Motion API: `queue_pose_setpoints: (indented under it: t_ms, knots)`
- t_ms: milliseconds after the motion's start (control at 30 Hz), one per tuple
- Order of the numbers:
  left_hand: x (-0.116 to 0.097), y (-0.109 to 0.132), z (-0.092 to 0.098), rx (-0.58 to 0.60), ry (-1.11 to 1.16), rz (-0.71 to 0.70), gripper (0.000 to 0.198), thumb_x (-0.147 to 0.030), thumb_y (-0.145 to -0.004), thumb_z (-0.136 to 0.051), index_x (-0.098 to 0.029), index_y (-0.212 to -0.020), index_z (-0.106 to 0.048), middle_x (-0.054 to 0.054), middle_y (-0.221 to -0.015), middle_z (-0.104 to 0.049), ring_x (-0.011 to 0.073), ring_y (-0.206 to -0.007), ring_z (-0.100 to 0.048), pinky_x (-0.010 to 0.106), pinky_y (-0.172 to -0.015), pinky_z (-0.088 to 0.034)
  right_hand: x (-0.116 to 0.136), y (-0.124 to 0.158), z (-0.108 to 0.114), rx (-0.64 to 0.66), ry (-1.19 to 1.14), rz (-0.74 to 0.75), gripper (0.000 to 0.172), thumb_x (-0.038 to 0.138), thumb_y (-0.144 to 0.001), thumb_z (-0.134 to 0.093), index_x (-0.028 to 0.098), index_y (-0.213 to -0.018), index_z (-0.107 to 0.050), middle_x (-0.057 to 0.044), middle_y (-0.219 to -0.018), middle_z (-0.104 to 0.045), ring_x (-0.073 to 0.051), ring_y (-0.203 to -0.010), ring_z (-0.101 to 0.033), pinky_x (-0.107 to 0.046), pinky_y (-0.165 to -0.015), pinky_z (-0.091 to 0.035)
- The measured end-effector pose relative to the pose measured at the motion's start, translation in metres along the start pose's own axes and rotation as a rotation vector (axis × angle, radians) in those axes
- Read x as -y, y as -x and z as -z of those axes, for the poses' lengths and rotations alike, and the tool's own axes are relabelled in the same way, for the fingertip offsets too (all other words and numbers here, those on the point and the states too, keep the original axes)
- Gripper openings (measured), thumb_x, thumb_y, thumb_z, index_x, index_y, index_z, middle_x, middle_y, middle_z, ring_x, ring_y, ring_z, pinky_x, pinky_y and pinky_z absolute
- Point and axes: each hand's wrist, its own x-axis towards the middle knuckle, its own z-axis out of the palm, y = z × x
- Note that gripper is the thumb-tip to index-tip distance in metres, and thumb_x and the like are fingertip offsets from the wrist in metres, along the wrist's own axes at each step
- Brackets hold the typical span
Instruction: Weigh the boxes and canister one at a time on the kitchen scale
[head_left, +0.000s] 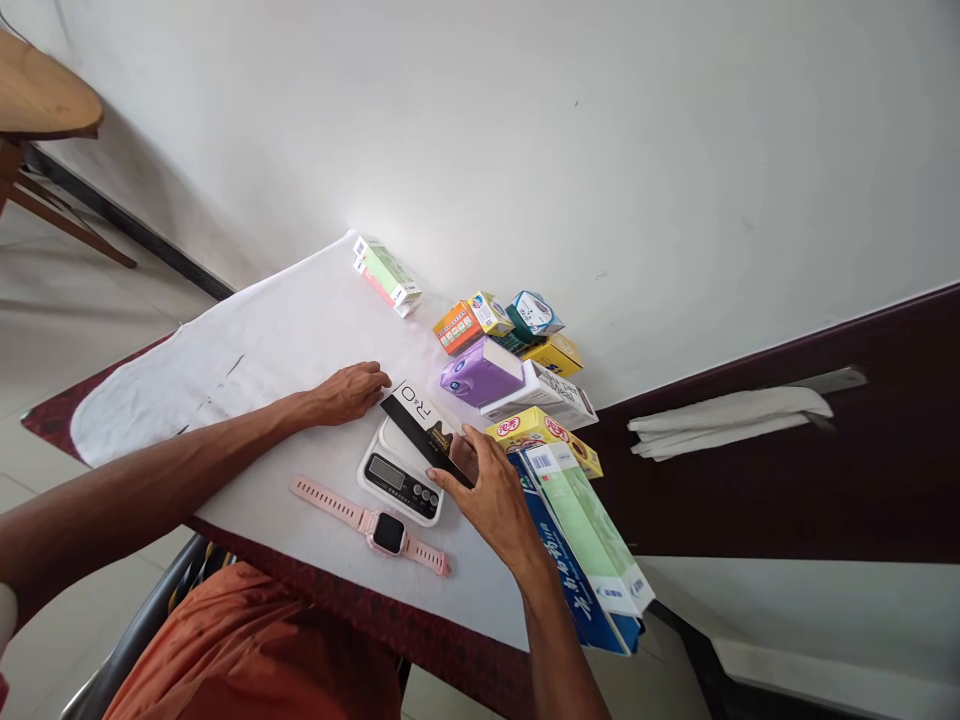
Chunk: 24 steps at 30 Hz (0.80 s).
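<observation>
A black-and-white box marked R&O (429, 428) lies tilted across a white digital scale (401, 482), hiding much of its platform. My right hand (484, 490) grips the box's right end between thumb and fingers. Near the box's left end, my left hand (349, 393) rests on the white cloth with loosely bent fingers and holds nothing visible. The scale's display and round buttons face me; no reading can be made out. In front of the scale lies a pink-strapped watch (388, 533), its strap unfastened and its screen dark.
Along the right edge stand a purple pack (480, 372), a yellow box (544, 435), a blue box (574, 570) under a green-and-white box (589, 525), and several others. Another green-and-white box (386, 278) sits at the far corner. A wall (600, 150) borders the cloth-covered table (247, 370).
</observation>
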Motion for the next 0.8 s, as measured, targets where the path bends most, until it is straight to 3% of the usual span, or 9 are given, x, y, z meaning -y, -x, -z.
queue_pose_setpoints:
  t_ms: [167, 300, 467, 800]
  knots:
    - [0.000, 0.000, 0.001, 0.000, -0.009, 0.004, 0.029, -0.018, -0.099, -0.042, -0.014, -0.116, -0.066, 0.011, -0.108, -0.065, 0.0211, -0.094, -0.066, 0.033, -0.084, -0.054, -0.009, 0.011, -0.009, -0.088, -0.018, 0.034, 0.041, 0.035, -0.090, -0.068, 0.020, -0.127, -0.059, -0.014, -0.119, -0.068, -0.032, -0.115, -0.064, -0.051, -0.099, -0.052]
    - [-0.001, 0.000, 0.001, 0.012, -0.032, 0.014, 0.030, -0.019, -0.100, -0.042, -0.015, -0.116, -0.066, 0.010, -0.108, -0.065, 0.0206, -0.095, -0.066, 0.032, -0.084, -0.053, -0.009, 0.019, -0.017, -0.254, -0.003, 0.107, 0.033, 0.036, -0.093, -0.066, 0.020, -0.122, -0.059, -0.013, -0.111, -0.068, -0.031, -0.107, -0.064, -0.049, -0.095, -0.053]
    - [0.000, -0.001, 0.001, 0.009, -0.036, -0.005, 0.031, -0.022, -0.100, -0.042, -0.014, -0.117, -0.066, 0.010, -0.106, -0.065, 0.0202, -0.093, -0.066, 0.033, -0.084, -0.054, 0.000, 0.040, -0.019, -0.439, 0.023, 0.161, 0.037, 0.037, -0.096, -0.066, 0.022, -0.129, -0.058, -0.014, -0.116, -0.068, -0.030, -0.108, -0.065, -0.048, -0.094, -0.054]
    - [0.000, -0.001, 0.003, 0.027, -0.035, 0.017, 0.032, -0.024, -0.098, -0.041, -0.015, -0.117, -0.066, 0.010, -0.104, -0.064, 0.0195, -0.090, -0.064, 0.034, -0.084, -0.053, 0.021, 0.085, -0.004, -0.548, -0.096, 0.020, 0.047, 0.038, -0.090, -0.074, 0.028, -0.133, -0.059, -0.014, -0.120, -0.068, -0.035, -0.113, -0.064, -0.054, -0.099, -0.052]
